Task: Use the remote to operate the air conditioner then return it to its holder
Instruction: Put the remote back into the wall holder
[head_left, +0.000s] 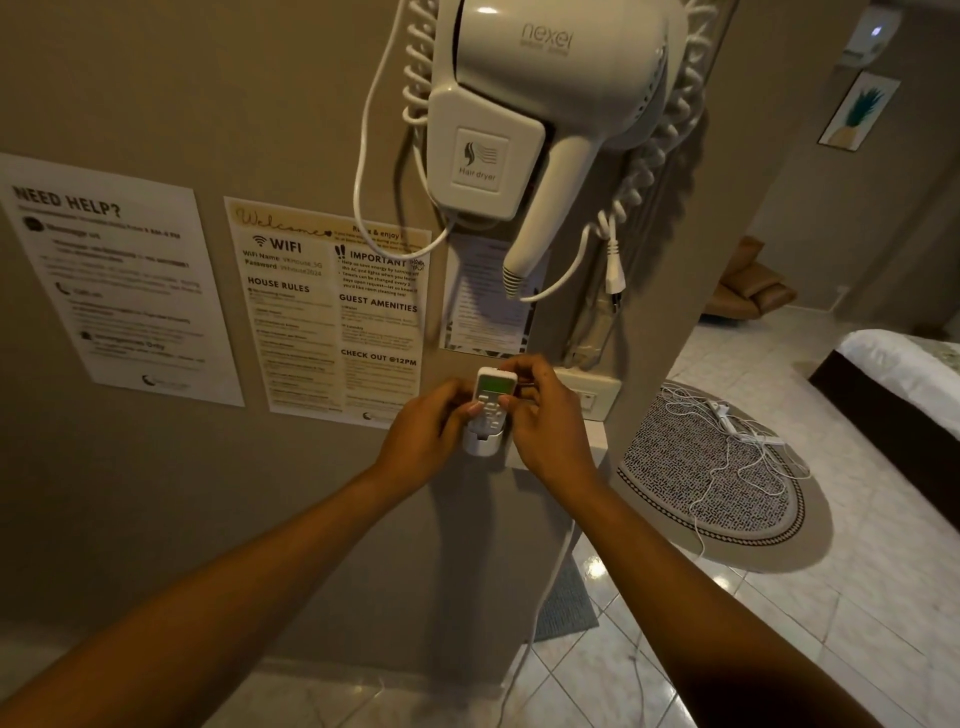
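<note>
Printed guest notices (332, 306) line a beige wall. Below them, a person's left hand (423, 434) curls its fingers against the left edge of a white air conditioner remote (492, 396), which stands upright with its lower end seated in a white wall holder (482, 443). The right hand (540, 421) pinches the remote's right edge. A wall-mounted hair dryer (540, 104) hangs above.

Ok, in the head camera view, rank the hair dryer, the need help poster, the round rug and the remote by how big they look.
1. hair dryer, nearest the camera, so its lead is unsure
2. need help poster and round rug look alike
3. remote, between both hands, its lower end in the holder
</note>
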